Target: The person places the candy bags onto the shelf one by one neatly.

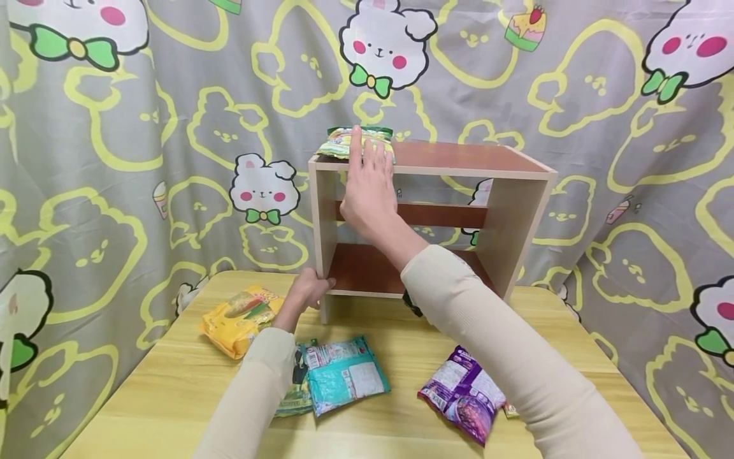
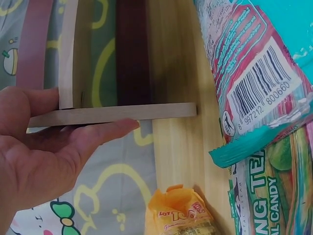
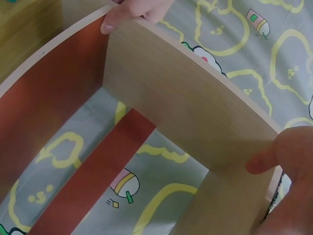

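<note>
A small wooden shelf unit with a red-brown top stands on the table. My left hand grips its left side panel near the lower board, with the panel between thumb and fingers. At the top left corner my right hand is raised, its fingers straight against a green and yellow snack packet lying on the top. In the right wrist view the right thumb reaches inside the shelf's corner; the packet is almost wholly hidden there.
Left of the shelf lies a yellow bag. In front are a teal bag, overlapping a green candy bag, and a purple bag. A small item is mostly hidden by the right sleeve. A patterned curtain hangs behind.
</note>
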